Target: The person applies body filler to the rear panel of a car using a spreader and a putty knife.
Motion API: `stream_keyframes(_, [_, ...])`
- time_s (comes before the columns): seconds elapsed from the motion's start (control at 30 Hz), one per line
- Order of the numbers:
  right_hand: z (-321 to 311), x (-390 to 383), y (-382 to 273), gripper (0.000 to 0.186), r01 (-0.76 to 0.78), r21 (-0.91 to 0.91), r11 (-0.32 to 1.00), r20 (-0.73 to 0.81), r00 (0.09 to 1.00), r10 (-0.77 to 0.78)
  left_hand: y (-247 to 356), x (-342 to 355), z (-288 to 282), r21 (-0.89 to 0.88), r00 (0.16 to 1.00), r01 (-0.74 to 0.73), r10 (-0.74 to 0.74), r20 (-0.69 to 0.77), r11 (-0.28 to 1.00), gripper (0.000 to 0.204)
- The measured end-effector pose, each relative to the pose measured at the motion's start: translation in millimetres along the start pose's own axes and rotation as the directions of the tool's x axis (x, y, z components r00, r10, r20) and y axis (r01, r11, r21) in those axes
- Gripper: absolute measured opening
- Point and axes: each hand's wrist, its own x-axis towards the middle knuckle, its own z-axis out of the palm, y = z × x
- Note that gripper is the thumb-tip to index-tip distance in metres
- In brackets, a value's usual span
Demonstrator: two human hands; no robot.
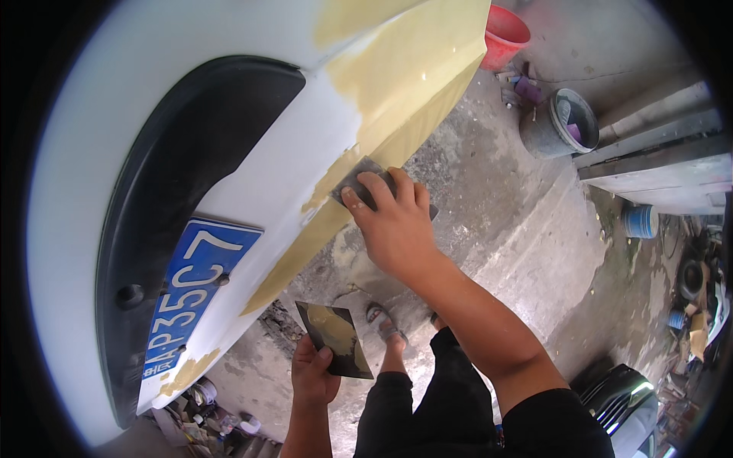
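My right hand point(397, 233) grips a dark, flat spreader point(366, 166) and presses it against the lower edge of a white car bumper point(282, 160). Yellowish body filler point(412, 72) covers a wide area of the bumper around and beyond that spot, with thinner smears nearer me. Lower down, my left hand point(311, 372) pinches a dark rectangular mixing plate point(336, 340) between thumb and fingers. A patch of the same yellowish filler lies on its face. The plate is held apart from the car.
A blue licence plate point(200, 286) and black trim point(175, 137) are on the car at left. Against the wall stand a red bucket point(505, 38) and a grey bucket point(561, 122). A blue tin point(640, 221) and piled clutter lie at right; more clutter point(206, 420) is at lower left.
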Motion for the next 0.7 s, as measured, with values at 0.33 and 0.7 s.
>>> stream_keyframes(0.33, [-0.7, 13.8, 31.4, 0.039, 0.044, 0.036, 0.998, -0.053, 0.998, -0.042, 1.0, 0.4, 2.8, -0.010, 0.996, -0.080, 0.079, -0.036, 0.997, 0.040])
stream_keyframes(0.7, [-68.3, -55.6, 24.4, 0.041, -0.128, 0.657, 0.743, 0.116, 0.991, 0.068, 16.9, 37.3, 65.6, 0.104, 0.948, -0.307, 0.313, -0.053, 0.946, 0.047])
